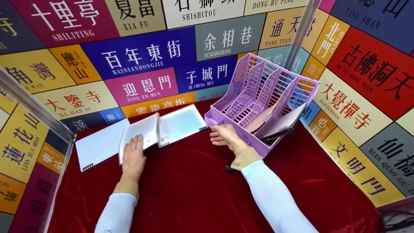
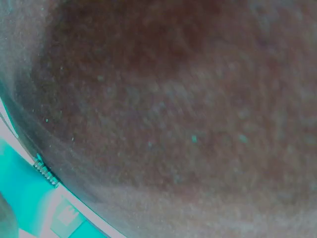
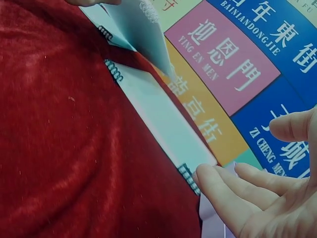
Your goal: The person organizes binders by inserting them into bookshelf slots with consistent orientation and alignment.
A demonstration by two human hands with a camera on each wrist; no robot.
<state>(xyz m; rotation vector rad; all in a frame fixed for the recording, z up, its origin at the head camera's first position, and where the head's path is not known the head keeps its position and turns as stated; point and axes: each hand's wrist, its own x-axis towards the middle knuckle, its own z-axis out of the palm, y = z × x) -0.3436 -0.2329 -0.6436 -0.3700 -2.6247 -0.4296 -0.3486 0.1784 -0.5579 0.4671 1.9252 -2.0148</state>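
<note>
My left hand (image 1: 133, 160) holds a white spiral notebook (image 1: 149, 127) that stands tilted up off the table, its fingers lying over the near face. The thumb is hidden. To the left lies another pale spiral notebook (image 1: 100, 144); a third notebook (image 1: 182, 123), with black coils along its near edge, lies flat to the right. My right hand (image 1: 228, 137), fingers loosely extended and holding nothing, hovers by the front left corner of a purple file rack (image 1: 237, 121). In the right wrist view, its fingertips (image 3: 205, 173) overlap the flat notebook's coiled corner.
The rack's right slots hold a pinkish folder (image 1: 260, 119) and a white notebook (image 1: 286, 119) with dark coils. Dark red velvet (image 1: 194, 187) covers the table. Sign-printed panels (image 1: 139, 51) enclose the back and sides. A small black object (image 1: 229, 169) shows beside my right wrist.
</note>
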